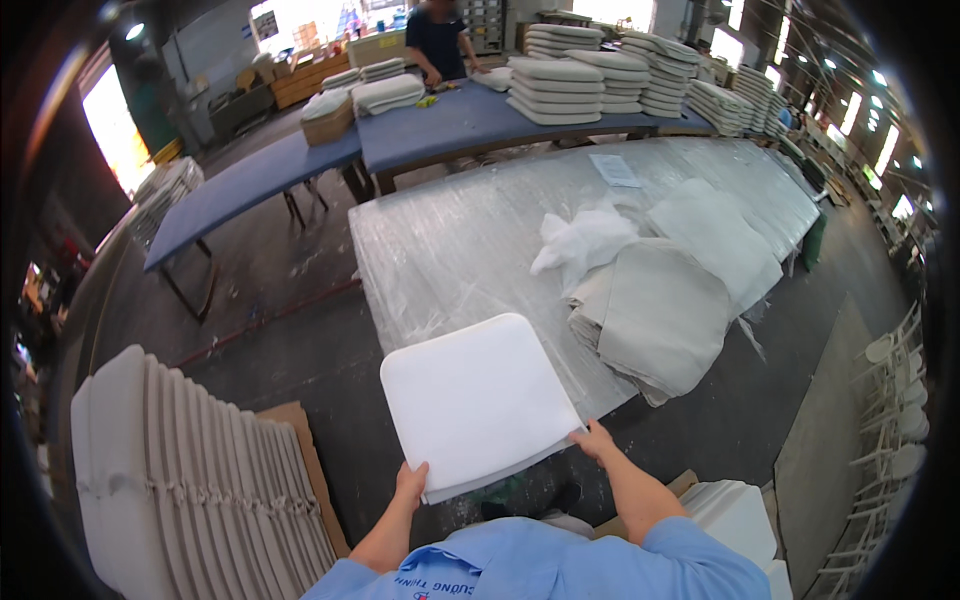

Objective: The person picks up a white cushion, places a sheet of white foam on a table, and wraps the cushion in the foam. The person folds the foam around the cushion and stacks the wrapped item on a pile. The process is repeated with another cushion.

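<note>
A white seat cushion [480, 395] with rounded corners lies level in front of me, its far part over the near edge of a plastic-covered table [440, 250]. My left hand [410, 483] grips its near left corner, thumb on top. At the near right corner my right hand [593, 440] holds it the same way. The fingers below the cushion are hidden. A thin pale layer shows beneath its near edge. Right of the cushion, a pile of beige fabric pieces [665, 310] rests on the table.
A row of cushions [200, 470] stands packed at my left. Crumpled white plastic [585, 240], a white sheet [715, 240] and a paper [615, 170] lie on the table. Beyond, a blue table [450, 125] bears cushion stacks [555, 90], with a person [438, 45] behind it. White cushions [730, 515] sit at my right.
</note>
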